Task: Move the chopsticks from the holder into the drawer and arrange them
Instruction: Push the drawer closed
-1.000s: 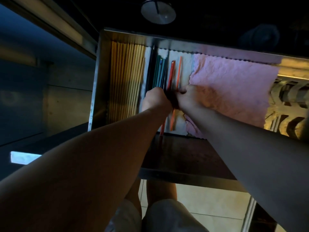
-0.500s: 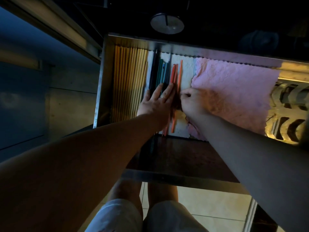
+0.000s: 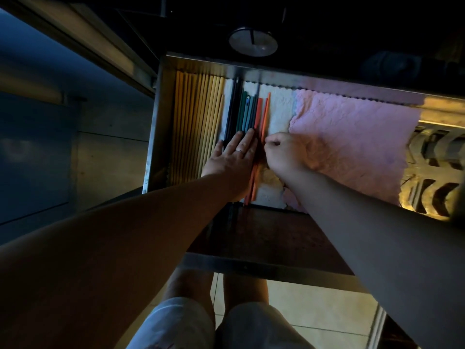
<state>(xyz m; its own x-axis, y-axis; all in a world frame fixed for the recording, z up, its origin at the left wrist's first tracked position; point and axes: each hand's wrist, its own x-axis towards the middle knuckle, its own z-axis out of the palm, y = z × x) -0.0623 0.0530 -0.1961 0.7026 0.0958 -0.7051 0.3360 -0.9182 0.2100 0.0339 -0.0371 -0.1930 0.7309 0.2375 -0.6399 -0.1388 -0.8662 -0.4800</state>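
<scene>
An open metal drawer (image 3: 151, 137) holds a row of wooden chopsticks (image 3: 196, 122) on its left side. Beside them lie dark and green chopsticks (image 3: 242, 112) and orange chopsticks (image 3: 264, 114) on a white liner. My left hand (image 3: 231, 157) lies flat with straight fingers pressing on the dark and green chopsticks. My right hand (image 3: 284, 154) has curled fingers pinching an orange chopstick near its middle. The chopstick holder is not in view.
A pink cloth liner (image 3: 352, 137) covers the drawer's right half. A round metal lid (image 3: 253, 42) sits on the dark counter behind the drawer. A patterned rack (image 3: 432, 177) stands at the right. The drawer's front panel (image 3: 264, 263) is below my arms.
My left hand has opened from a fist to flat fingers on the dark chopsticks. The orange chopsticks have been pushed closer to the green ones.
</scene>
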